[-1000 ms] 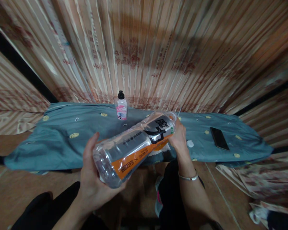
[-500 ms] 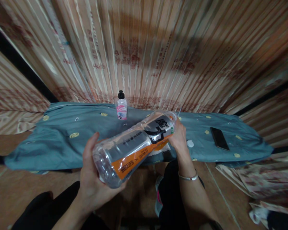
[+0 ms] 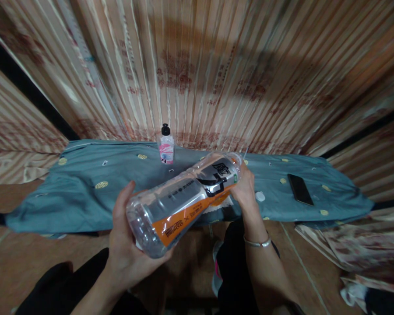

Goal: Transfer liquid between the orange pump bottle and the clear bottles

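Note:
A large clear plastic bottle (image 3: 180, 197) with a silver and orange label is held tilted across the middle of the view, its base toward me on the left. My left hand (image 3: 126, 245) wraps round the base, thumb on the near left side. At the neck end, my right hand (image 3: 244, 186) is closed against the bottle; its fingers are mostly hidden behind it. A thin pale stick (image 3: 246, 152) pokes up beside that hand, and I cannot tell what it belongs to. Under the bottle, something orange (image 3: 220, 200) with a white scalloped edge shows partly.
A small pink-labelled bottle (image 3: 166, 148) with a black cap stands at the back of the teal cloth-covered surface (image 3: 82, 188). A white round cap-like disc (image 3: 260, 196) and a black phone (image 3: 300, 189) lie on the right. Patterned curtains (image 3: 197, 78) hang behind.

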